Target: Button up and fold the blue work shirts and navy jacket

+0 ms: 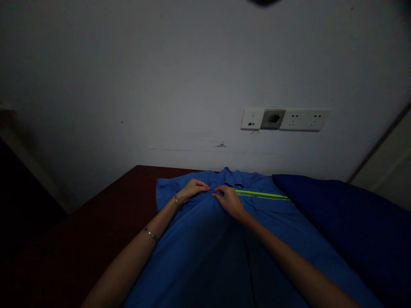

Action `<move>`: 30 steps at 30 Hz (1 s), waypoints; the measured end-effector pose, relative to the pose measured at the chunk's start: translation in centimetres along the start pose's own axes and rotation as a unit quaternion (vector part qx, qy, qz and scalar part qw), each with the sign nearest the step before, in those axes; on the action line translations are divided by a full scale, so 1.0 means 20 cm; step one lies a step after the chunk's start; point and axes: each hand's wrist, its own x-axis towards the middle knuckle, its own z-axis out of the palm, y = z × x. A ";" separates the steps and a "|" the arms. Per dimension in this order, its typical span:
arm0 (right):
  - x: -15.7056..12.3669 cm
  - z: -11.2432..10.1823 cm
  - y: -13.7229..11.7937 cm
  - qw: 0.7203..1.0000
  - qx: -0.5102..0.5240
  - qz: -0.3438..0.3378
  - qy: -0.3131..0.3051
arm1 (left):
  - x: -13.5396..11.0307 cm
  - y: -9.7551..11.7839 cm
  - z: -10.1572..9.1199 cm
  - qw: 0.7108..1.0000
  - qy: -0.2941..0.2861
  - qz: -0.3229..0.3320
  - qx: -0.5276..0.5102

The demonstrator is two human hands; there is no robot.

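A blue work shirt (199,239) with a yellow-green reflective stripe lies spread over the dark red table. Near its far edge, my left hand (192,189) pinches the cloth between thumb and fingers; a bracelet circles that wrist and a band sits higher on the forearm. Just to the right, my right hand (228,200) is closed in a pinch on the same shirt, its fingertips almost meeting those of the left. Whatever small detail of the shirt lies between the fingertips is too dim and small to make out. The collar area shows just beyond my right hand.
Dark blue cloth (346,222) covers the right side, overlapping the shirt. The dark red tabletop (125,209) shows at left and meets a pale wall (180,85). A row of wall sockets (285,119) is set above the table. A dark area lies beyond the table's left edge.
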 end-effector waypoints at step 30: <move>-0.01 -0.03 -0.04 0.999 -0.006 0.035 -0.018 | -0.02 0.04 -0.05 0.993 -0.096 0.019 0.068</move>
